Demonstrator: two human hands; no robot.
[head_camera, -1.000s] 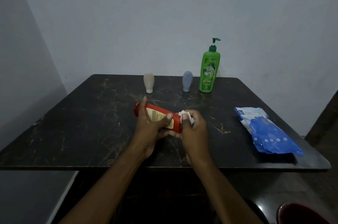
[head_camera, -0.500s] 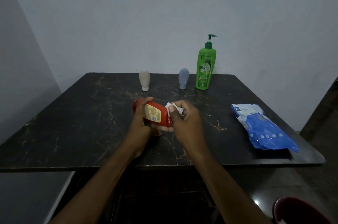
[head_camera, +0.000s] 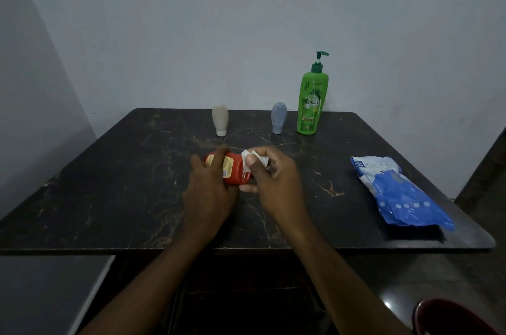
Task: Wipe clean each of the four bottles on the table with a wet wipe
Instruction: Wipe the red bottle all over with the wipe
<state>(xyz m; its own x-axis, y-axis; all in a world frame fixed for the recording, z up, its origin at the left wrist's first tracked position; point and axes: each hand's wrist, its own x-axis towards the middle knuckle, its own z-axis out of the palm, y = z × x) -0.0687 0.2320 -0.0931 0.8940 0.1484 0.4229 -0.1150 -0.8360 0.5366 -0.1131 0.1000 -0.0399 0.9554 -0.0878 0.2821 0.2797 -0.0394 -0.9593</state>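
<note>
Red bottle (head_camera: 237, 173) inside left hand (head_camera: 208, 192) grip

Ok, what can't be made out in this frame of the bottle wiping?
Head view only.
Red bottle: one end is hidden by the wet wipe and the right hand; much of its body is covered by the left hand.
Small print on its label and on the wipes pack: too small and blurred.
Dark red object, bottom right corner: cut off by the frame edge.
</note>
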